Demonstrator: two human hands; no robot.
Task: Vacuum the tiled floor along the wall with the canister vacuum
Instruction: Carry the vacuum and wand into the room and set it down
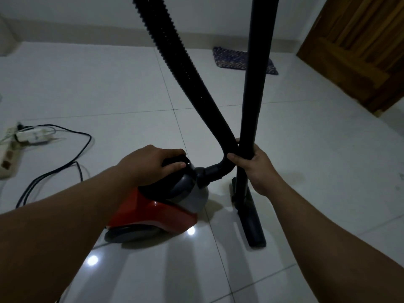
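A red and grey canister vacuum [157,213] sits on the white tiled floor [109,88] in front of me. My left hand [150,162] is closed over its black top handle. A black ribbed hose [179,62] rises from the canister's front and runs out of the top of the view. My right hand [253,165] grips the upright black wand [255,79] low down, where the hose crosses it. The wand's floor nozzle [251,217] rests flat on the tiles just right of the canister.
A black power cord [72,154] loops across the floor to a white power strip [13,154] at the left. A dark woven mat [236,60] lies by the far wall [87,16]. A wooden door [360,51] stands at the right.
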